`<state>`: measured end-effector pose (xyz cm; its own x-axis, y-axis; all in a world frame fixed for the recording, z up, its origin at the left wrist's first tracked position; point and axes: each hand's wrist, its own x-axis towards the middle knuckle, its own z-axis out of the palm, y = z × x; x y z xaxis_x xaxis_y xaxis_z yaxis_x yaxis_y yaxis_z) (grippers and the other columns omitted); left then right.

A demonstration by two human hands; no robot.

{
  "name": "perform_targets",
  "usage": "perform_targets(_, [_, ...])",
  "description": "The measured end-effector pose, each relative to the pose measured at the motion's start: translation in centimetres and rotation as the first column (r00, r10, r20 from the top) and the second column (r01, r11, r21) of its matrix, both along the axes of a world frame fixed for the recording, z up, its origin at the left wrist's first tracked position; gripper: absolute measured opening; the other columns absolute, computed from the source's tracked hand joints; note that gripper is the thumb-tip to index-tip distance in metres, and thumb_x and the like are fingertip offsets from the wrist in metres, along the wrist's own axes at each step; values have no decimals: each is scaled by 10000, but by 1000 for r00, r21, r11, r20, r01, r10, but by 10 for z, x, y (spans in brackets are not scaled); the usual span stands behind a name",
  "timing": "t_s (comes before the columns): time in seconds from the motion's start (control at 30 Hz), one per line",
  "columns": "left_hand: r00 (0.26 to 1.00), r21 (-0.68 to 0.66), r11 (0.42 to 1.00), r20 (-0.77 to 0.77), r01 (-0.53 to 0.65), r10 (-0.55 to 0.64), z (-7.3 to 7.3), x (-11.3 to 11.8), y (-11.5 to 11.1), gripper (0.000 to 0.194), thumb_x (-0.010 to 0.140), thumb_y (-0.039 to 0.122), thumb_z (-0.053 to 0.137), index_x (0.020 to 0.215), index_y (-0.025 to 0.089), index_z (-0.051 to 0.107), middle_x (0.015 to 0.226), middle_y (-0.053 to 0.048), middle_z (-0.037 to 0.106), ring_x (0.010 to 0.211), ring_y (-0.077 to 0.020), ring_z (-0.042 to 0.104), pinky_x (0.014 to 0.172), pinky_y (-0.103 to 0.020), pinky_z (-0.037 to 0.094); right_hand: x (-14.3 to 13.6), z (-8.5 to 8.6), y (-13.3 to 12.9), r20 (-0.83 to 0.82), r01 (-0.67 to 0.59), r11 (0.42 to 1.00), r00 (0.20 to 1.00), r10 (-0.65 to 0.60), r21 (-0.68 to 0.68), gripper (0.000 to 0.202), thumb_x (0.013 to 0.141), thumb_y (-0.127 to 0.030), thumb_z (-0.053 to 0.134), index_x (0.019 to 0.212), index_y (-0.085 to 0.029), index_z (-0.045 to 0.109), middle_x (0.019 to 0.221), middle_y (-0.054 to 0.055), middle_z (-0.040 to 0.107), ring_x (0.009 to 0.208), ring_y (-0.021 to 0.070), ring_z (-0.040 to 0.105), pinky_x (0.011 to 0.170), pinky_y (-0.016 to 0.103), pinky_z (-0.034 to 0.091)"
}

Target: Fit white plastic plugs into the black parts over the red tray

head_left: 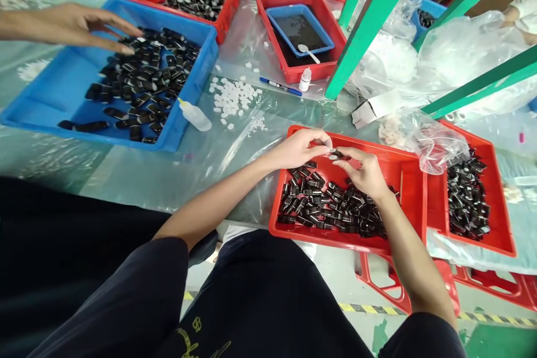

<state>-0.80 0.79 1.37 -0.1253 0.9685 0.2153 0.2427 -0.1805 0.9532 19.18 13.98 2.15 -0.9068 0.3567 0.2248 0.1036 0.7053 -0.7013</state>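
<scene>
Both my hands meet above the back of a red tray filled with small glossy black parts. My right hand pinches one small black part with a whitish end between thumb and fingers. At that whitish end, the fingertips of my left hand are pressed together. Whatever they pinch is too small to make out. White flat pieces lie in a loose pile on the plastic-covered table, left of and beyond the tray, with smaller white bits beside them.
Another person's hand reaches over a blue tray of black parts at left. A squeeze bottle, blue pen and small bottle lie or stand between trays. Green posts rise behind; another red tray is right.
</scene>
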Motion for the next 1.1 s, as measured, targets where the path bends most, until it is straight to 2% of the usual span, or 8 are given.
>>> perform_targets(0.17, [1000, -4, 1000, -20, 8, -8, 3, -1, -1, 152, 949, 307, 616, 908, 179, 687, 940, -65, 740, 831, -163, 673, 762, -304, 532, 0, 1, 0, 25, -11, 1000, 1000, 11, -12, 316, 975, -418, 692, 1227, -240, 755, 1210, 76, 777, 1095, 273, 747, 1027, 469, 587])
perform_targets(0.4, [999, -16, 1000, -44, 18, -18, 6, 0, -3, 174, 955, 327, 605, 910, 174, 674, 973, -70, 732, 886, -171, 660, 810, -312, 522, 1, 1, 0, 44, -29, 1000, 999, 29, -13, 300, 974, -391, 696, 1238, -261, 753, 1219, 58, 775, 1097, 266, 747, 1023, 459, 592])
perform_targets(0.57, [998, -28, 1000, -53, 13, -15, 5, 0, -3, 166, 950, 318, 612, 907, 171, 675, 940, -64, 723, 835, -162, 645, 751, -301, 499, 1, 1, 0, 34, -45, 999, 998, 45, 6, 294, 979, -367, 693, 1246, -259, 750, 1217, 56, 776, 1090, 263, 749, 1016, 444, 592])
perform_targets(0.83, [998, 1, 1000, 54, -13, 13, 1, 2, 0, 138, 931, 279, 633, 890, 156, 679, 871, -52, 715, 733, -121, 621, 714, -276, 506, 0, 0, -6, -7, -42, 996, 999, 42, 80, 309, 984, -427, 683, 1232, -257, 756, 1158, 58, 792, 1008, 268, 763, 945, 440, 610])
perform_targets(0.97, [996, 31, 999, 89, -28, 25, 0, 2, 1, 138, 936, 260, 627, 907, 145, 697, 849, -51, 717, 729, -118, 631, 703, -266, 502, -4, 2, -12, -19, -35, 999, 999, 36, 36, 326, 992, -447, 666, 1221, -234, 757, 1187, 68, 786, 1045, 263, 761, 971, 416, 604])
perform_targets(1.1, [997, 41, 997, 28, -73, 71, 0, 3, 0, 162, 939, 246, 616, 964, 146, 741, 880, -58, 752, 771, -132, 665, 707, -264, 500, -4, 3, -12, -17, -19, 1000, 1000, 19, 4, 348, 992, -463, 662, 1221, -216, 751, 1188, 81, 785, 1059, 269, 760, 981, 412, 598])
